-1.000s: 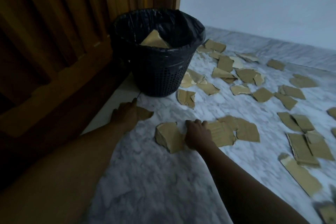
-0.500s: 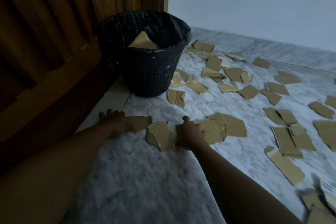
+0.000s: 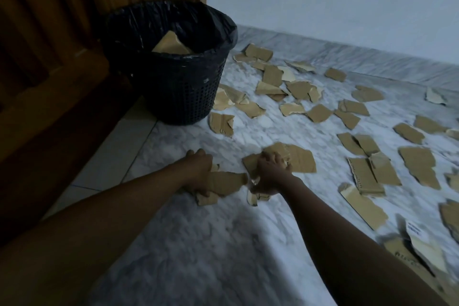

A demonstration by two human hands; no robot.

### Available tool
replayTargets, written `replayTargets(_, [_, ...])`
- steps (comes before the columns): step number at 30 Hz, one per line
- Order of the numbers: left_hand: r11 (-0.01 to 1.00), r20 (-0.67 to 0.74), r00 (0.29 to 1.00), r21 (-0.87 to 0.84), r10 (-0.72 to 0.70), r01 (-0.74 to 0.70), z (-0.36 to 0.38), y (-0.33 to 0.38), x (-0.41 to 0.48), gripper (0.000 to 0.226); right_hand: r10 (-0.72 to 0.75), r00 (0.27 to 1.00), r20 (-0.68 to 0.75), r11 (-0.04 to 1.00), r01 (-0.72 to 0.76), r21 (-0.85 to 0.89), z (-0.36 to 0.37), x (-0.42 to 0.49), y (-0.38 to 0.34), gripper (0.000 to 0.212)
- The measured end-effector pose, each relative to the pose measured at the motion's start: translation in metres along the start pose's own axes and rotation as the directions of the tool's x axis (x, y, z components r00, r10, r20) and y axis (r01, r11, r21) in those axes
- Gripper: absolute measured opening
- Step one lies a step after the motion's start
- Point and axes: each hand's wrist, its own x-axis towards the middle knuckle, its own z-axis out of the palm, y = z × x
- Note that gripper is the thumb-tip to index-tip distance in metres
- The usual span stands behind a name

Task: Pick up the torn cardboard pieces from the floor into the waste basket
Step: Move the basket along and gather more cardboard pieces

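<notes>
The marble floor (image 3: pixel 223 256) is littered with torn cardboard pieces (image 3: pixel 273 74), spread from beside the waste basket (image 3: pixel 178 97) out to the right edge of view; most of the job looks undone. The basket stands at the far left against a wooden door (image 3: pixel 49 57), lined with a black bag (image 3: pixel 218 22), and holds at least one tan piece (image 3: pixel 171 43) leaning near the top; what lies below it is hidden.

The left hand (image 3: pixel 198 171) is closed around a flat piece (image 3: pixel 226 182), thumb underneath and a smaller scrap (image 3: pixel 206 199) beneath it. The right hand (image 3: pixel 272 174) is curled over a bunch of pieces (image 3: pixel 298 159) on the floor, fingers bent, with one scrap (image 3: pixel 255 197) sticking out below the palm; how firmly it grips them I cannot tell.

The risks, as I judge them: loosely stacked scraps could slide out on the lift and scatter again, and a wide handful could catch the bag's rim and spill outside the basket.
</notes>
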Motion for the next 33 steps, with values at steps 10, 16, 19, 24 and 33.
replayTargets(10, [0.999,0.030,1.000,-0.040,-0.008,0.009,-0.006,-0.005,0.002,0.115,-0.093,0.995,-0.045,0.996,0.093,-0.010,-0.010,-0.004,0.009,0.103])
replayTargets(16, [0.947,-0.050,0.999,-0.319,0.009,-0.025,-0.011,-0.012,0.016,0.084,-0.071,0.993,-0.092,0.986,0.056,-0.157,-0.018,-0.008,0.005,0.083])
replayTargets(19, [0.866,-0.019,1.000,-0.500,-0.018,0.006,-0.017,-0.011,0.022,0.086,-0.072,0.993,-0.095,0.989,0.059,-0.137,-0.023,-0.011,0.005,0.054])
replayTargets(24, [0.661,-0.026,1.000,-0.750,0.007,-0.024,-0.022,0.017,0.032,0.035,-0.078,0.997,-0.018,0.994,0.079,0.079,-0.032,-0.021,0.018,0.037])
replayTargets(33, [0.763,-0.062,0.985,-0.625,0.162,-0.164,-0.041,0.110,0.059,0.040,0.233,0.972,-0.008,0.972,-0.233,0.010,-0.038,0.002,0.134,0.063])
